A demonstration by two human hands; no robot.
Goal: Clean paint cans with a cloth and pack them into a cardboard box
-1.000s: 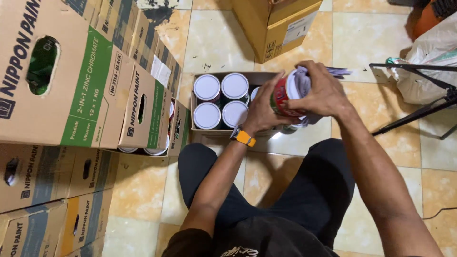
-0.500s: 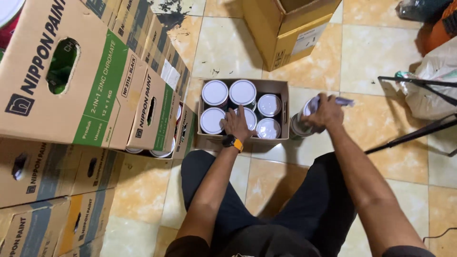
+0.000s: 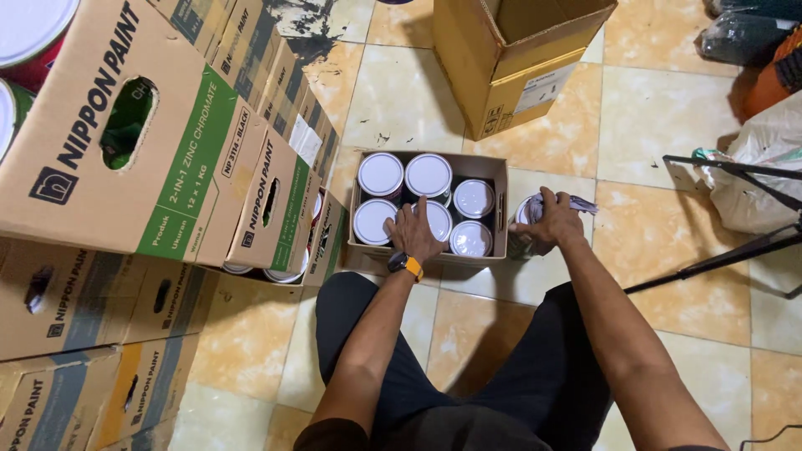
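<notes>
An open low cardboard box [image 3: 501, 179] sits on the tiled floor in front of my knees, holding several round tins with white lids [image 3: 380, 174]. My left hand [image 3: 415, 230], with an orange-banded watch on its wrist, rests flat on a tin in the front row of the box. My right hand [image 3: 553, 219] is closed over a tin [image 3: 526, 215] standing on the floor just right of the box, with a crumpled cloth [image 3: 578, 204] between palm and lid.
Stacked printed cardboard cartons [image 3: 150, 150] rise at the left, some with tins showing through handle holes. An open empty carton [image 3: 510, 63] stands beyond the box. A black tripod leg [image 3: 718, 255] and a white plastic bag [image 3: 764, 167] lie at the right.
My right hand lowered the tin from in front of me down to the floor right of the box. My left hand let go of it and moved onto a tin inside the box.
</notes>
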